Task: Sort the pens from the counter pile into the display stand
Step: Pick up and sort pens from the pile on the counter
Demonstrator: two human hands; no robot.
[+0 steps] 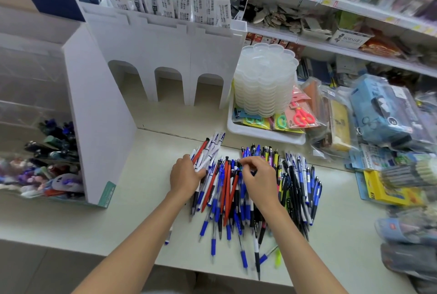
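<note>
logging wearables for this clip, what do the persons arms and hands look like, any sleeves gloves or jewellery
Both arms are bare up to the picture's lower edge, with no sleeves in view. The left hand and right hand wear no gloves. No watch, bracelet or ring shows. Fingers are uncovered.

Left hand [185,175] clutches a bundle; right hand [256,176] pinches, fingers curled.
</note>
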